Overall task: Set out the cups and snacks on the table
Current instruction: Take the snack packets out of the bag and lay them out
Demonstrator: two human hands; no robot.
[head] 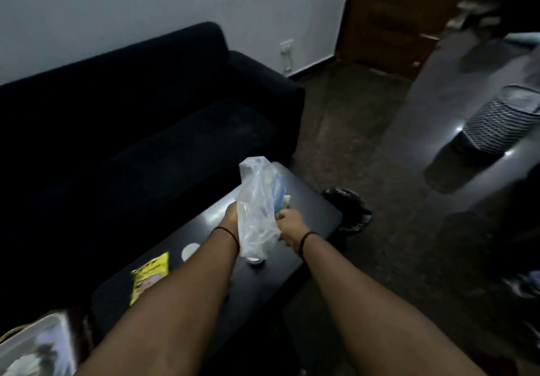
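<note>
A clear plastic bag (256,206) with something pale blue and white inside is held upright over the low black table (309,212). My left hand (230,215) grips the bag's left side and my right hand (292,225) grips its right side. On the table lie a yellow snack packet (150,273), a white cup (190,250) seen from above, and another small white cup (256,261) just under the bag, between my forearms.
A dark sofa (140,130) runs along the table's far side. A black bin bag (349,209) sits on the floor past the table's right end. A striped basket (502,118) stands at right. A clear container (35,343) is at bottom left.
</note>
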